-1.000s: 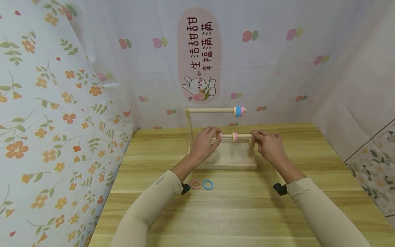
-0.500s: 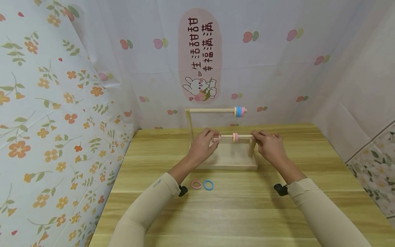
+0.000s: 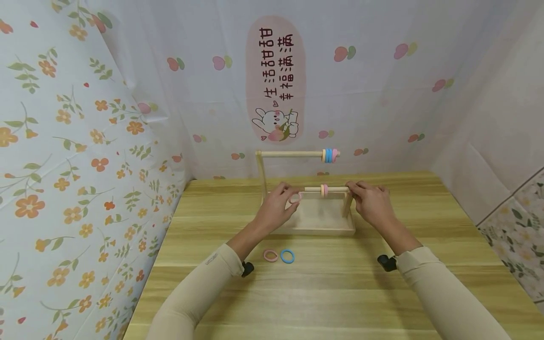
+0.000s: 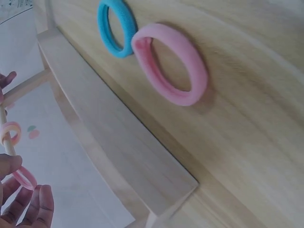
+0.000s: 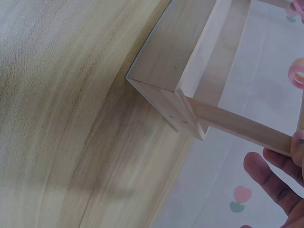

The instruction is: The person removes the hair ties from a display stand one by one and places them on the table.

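A wooden rack [image 3: 312, 232] with two rods stands on the table. My left hand [image 3: 274, 208] pinches a pink hair tie [image 4: 26, 180] at the free left end of the lower rod [image 3: 312, 189]; in the head view the tie hangs just below that end. My right hand [image 3: 374, 203] grips the rod's right end where it meets the post [image 5: 237, 124]. A yellow and a pink hair tie [image 3: 324, 190] sit together midway along this rod. On the upper rod [image 3: 293, 154], yellow, blue and pink hair ties [image 3: 327, 155] are bunched near its right end.
In front of the rack, a loose pink hair tie [image 4: 197, 78] and a blue one [image 4: 128, 28] lie side by side on the wooden table [image 3: 323, 293]. Behind the table hangs a printed cloth [image 3: 374, 104], and a flowered one [image 3: 85, 189] drapes along the left.
My left hand has shifted slightly down and left, and its pink hair tie has turned and dropped from level with the rod's end to below it. My right hand stays put.
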A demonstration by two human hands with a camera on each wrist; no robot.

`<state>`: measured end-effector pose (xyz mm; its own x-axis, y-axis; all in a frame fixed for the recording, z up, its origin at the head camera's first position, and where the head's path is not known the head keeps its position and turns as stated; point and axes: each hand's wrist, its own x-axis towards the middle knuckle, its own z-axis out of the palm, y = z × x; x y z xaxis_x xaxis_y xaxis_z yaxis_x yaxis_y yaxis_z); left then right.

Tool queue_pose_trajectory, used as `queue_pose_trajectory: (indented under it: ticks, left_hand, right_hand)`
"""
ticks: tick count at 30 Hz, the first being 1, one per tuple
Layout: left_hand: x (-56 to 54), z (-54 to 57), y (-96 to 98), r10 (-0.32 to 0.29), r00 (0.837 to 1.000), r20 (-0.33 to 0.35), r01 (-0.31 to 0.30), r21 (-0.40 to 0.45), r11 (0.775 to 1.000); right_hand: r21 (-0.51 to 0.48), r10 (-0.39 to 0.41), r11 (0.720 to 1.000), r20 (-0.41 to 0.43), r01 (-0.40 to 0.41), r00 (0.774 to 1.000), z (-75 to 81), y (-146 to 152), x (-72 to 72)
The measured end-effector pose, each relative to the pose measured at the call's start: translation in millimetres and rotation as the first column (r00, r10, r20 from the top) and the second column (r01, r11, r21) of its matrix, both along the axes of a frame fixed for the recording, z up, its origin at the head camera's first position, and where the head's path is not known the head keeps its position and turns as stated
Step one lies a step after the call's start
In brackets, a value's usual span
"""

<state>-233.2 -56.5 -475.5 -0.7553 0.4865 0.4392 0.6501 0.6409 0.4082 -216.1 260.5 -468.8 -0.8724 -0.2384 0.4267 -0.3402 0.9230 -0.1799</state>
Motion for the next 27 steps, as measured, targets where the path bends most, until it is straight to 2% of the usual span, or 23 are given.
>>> queue_pose_trajectory:
  ticks: [12,20,27]
  left_hand:
    - [13.8,-9.6,-5.7,-0.015,1.0,0.004,0.015,-0.075,0.997]
    - [19.5,-10.0,-5.3,-0.026,0.999,0.034,0.032,-0.17,0.985]
    - [23.4,-9.0,-4.5,-0.074,0.997,0.026,0.077,-0.191,0.978]
  right_hand:
    - [0.007,-0.008,1.0,0.007,0.008,1.0,-4.2,0,1.9]
    - [0.004,0.003,1.0,-0.021,-0.002,1.0,-3.9,0,0.1]
    - [-0.001,0.002,1.0,-0.031,-0.002,1.0,-2.0,0,-1.0]
